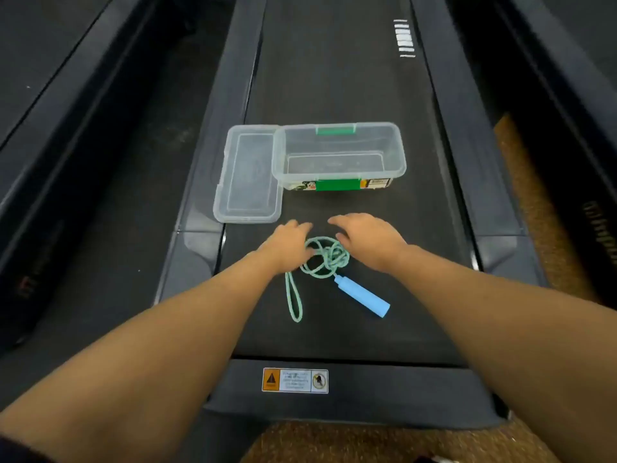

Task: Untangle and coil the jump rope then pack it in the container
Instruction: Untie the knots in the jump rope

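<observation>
A mint-green jump rope [325, 259] lies in a tangled knot on a black treadmill belt, with one loop [294, 302] trailing toward me. Its light blue handle [362, 295] lies to the lower right of the knot. My left hand [288, 247] rests over the knot's left side, and the rope runs under it. My right hand [369, 240] hovers over the knot's right side with fingers spread and relaxed. Whether either hand grips the rope is hidden. A clear plastic container [340, 155] with green clips stands empty beyond the hands.
The container's clear lid [248, 175] lies flat to its left, partly over the belt's side rail. Dark side rails flank the belt [334, 78]. A warning sticker [295, 380] marks the near end cover. Brown matting [541, 208] runs along the right.
</observation>
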{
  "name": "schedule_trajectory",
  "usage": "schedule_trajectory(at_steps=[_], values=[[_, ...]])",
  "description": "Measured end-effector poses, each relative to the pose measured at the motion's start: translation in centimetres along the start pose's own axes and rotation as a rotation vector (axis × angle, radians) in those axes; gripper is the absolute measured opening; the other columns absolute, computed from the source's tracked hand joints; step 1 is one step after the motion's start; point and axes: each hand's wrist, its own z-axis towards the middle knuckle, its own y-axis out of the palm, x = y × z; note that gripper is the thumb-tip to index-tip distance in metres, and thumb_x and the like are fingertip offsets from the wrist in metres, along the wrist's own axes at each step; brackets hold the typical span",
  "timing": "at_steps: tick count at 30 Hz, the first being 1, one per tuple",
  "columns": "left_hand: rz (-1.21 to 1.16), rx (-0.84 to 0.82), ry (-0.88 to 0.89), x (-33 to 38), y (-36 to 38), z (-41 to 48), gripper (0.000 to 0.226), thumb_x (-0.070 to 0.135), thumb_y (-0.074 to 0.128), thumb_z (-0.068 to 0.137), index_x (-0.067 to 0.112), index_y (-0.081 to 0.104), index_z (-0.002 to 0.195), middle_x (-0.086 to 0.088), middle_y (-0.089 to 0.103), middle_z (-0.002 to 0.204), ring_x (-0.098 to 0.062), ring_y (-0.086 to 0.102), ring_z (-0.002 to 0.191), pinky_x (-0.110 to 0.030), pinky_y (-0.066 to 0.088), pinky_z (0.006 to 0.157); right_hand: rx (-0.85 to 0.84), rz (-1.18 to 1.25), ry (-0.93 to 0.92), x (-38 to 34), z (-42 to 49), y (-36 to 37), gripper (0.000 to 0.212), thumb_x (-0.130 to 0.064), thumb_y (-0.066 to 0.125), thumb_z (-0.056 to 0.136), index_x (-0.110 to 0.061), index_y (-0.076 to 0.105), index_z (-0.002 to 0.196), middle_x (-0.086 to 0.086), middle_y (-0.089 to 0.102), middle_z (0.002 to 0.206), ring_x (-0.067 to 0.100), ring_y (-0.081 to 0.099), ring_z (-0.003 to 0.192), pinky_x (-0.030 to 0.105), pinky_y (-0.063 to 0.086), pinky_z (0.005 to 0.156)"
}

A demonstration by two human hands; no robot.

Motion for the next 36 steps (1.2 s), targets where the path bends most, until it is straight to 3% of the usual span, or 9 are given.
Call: schedule_trajectory(at_steps=[2, 5, 8, 11, 14, 20, 25, 28, 36], values=[[-0.001, -0.065, 0.007, -0.1, 1.5, 0.9, 0.075, 0.043, 0.063, 0.091, 0.024, 0.028, 0.154, -0.016, 0.036, 0.146, -0.039, 0.035, 0.133, -0.054, 0.036, 0.108, -0.088, 0.059, 0.002, 0.6, 0.9, 1.8, 0.060, -0.039, 0.054, 0.099, -0.027, 0.034, 0.154, 0.005, 0.050, 0.149, 0.029, 0.045, 0.135, 0.046, 0.039, 0.108], [-0.010, 0.007, 0.041, 0.0, 2.8, 2.2, 0.039, 0.040, 0.065, 0.088, 0.030, 0.059, 0.125, -0.007, 0.050, 0.128, -0.030, 0.046, 0.122, -0.050, 0.043, 0.100, -0.252, 0.047, 0.068, 0.8, 2.1, 3.9, 0.089, -0.059, 0.068, 0.084, -0.029, 0.026, 0.156, 0.002, 0.048, 0.149, 0.031, 0.038, 0.139, 0.049, 0.029, 0.112], [-0.364, 0.089, 0.038, 0.1, 3.0, 2.4, 0.005, 0.026, 0.064, 0.089, 0.021, 0.067, 0.089, -0.001, 0.069, 0.093, -0.023, 0.065, 0.095, -0.034, 0.051, 0.081, -0.246, 0.000, 0.076, 0.9, 2.3, 5.0, 0.052, -0.050, 0.073, 0.080, -0.031, 0.055, 0.125, -0.003, 0.060, 0.119, 0.028, 0.051, 0.123, 0.048, 0.034, 0.103], [-0.877, 0.027, 0.027, 0.4, 2.6, 1.3, 0.014, 0.013, 0.060, 0.093, 0.010, 0.065, 0.080, -0.005, 0.064, 0.070, -0.021, 0.062, 0.067, -0.035, 0.051, 0.067, -0.175, 0.290, 0.062, 1.2, 0.9, 5.3, 0.026, -0.025, 0.074, 0.081, -0.017, 0.067, 0.104, 0.001, 0.068, 0.094, 0.023, 0.064, 0.094, 0.036, 0.051, 0.083], [-1.035, -0.102, 0.098, 1.2, 1.2, -1.4, 0.016, 0.007, 0.055, 0.097, 0.011, 0.063, 0.084, -0.001, 0.051, 0.063, -0.012, 0.044, 0.051, -0.029, 0.039, 0.057, -0.089, 0.615, 0.060, 1.1, -1.9, 5.1, 0.020, -0.002, 0.066, 0.080, -0.001, 0.068, 0.099, 0.011, 0.066, 0.081, 0.023, 0.061, 0.072, 0.032, 0.053, 0.064], [-0.870, -0.114, 0.181, 3.2, -0.3, -10.0, 0.026, -0.003, 0.059, 0.092, -0.005, 0.063, 0.117, -0.007, 0.051, 0.074, -0.007, 0.035, 0.048, -0.019, 0.034, 0.047, -0.055, 0.927, 0.058, -1.6, -9.8, 2.6, 0.028, 0.009, 0.063, 0.079, 0.000, 0.071, 0.105, 0.007, 0.064, 0.076, 0.010, 0.055, 0.055, 0.021, 0.048, 0.055], [-0.861, 0.035, 0.149, 4.4, -1.5, -16.7, 0.014, 0.023, 0.067, 0.093, 0.012, 0.070, 0.085, 0.002, 0.044, 0.057, -0.011, 0.050, 0.054, -0.023, 0.040, 0.058, -0.175, 0.954, 0.030, -3.6, -13.9, -0.7, 0.025, 0.002, 0.064, 0.081, -0.012, 0.074, 0.099, 0.008, 0.064, 0.082, 0.015, 0.053, 0.061, 0.030, 0.046, 0.060], [-1.066, -0.017, 0.140, 4.5, -0.9, -18.4, 0.017, 0.028, 0.061, 0.097, 0.016, 0.067, 0.085, 0.004, 0.042, 0.055, -0.010, 0.052, 0.055, -0.026, 0.040, 0.063, -0.149, 1.027, 0.025, -4.4, -15.3, -1.1, 0.020, 0.002, 0.067, 0.083, -0.012, 0.069, 0.098, 0.007, 0.061, 0.078, 0.015, 0.051, 0.059, 0.030, 0.046, 0.059], [-1.556, -0.120, 0.281, 6.1, -1.6, -20.2, 0.024, 0.026, 0.058, 0.094, 0.023, 0.064, 0.070, 0.008, 0.043, 0.063, -0.008, 0.048, 0.062, -0.028, 0.047, 0.067, 0.133, 1.234, 0.076, -5.6, -16.5, -2.3, 0.017, -0.015, 0.077, 0.083, -0.010, 0.066, 0.095, 0.005, 0.055, 0.067, 0.015, 0.049, 0.051, 0.027, 0.045, 0.047]])
